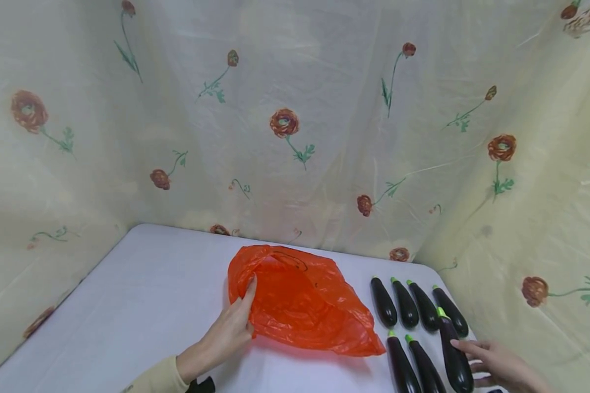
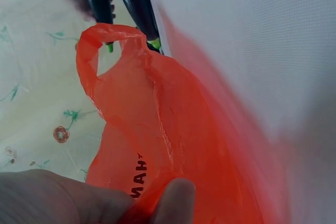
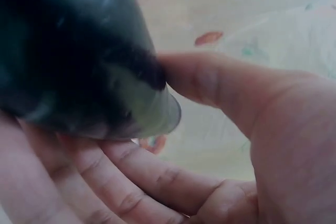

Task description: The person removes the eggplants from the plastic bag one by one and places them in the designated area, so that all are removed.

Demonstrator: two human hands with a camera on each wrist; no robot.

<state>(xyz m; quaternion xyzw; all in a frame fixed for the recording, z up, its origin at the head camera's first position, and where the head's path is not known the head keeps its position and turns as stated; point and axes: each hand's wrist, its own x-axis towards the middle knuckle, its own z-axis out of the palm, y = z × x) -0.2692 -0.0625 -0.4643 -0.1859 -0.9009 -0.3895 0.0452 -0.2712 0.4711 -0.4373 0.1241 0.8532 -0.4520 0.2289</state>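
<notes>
My left hand [image 1: 231, 327] pinches the edge of a red plastic bag [image 1: 314, 311] between thumb and fingers. The bag spreads out to the right over the table, its mouth partly spread. In the left wrist view, a loop handle and dark printed letters show on the bag [image 2: 142, 98]. At the right, my right hand [image 1: 501, 363] holds an eggplant [image 1: 455, 357] with a bright green stem end, thumb on one side and fingers under the other. In the right wrist view that eggplant [image 3: 73, 51] fills the upper left, and the fingers curve beneath it.
More eggplants lie in two rows on the right of the white table [image 1: 142, 295]; one back-row eggplant [image 1: 384, 303] lies close to the bag, and a front-row eggplant [image 1: 402, 363] is nearby. A flower-patterned curtain [image 1: 324, 164] hangs behind and along both sides.
</notes>
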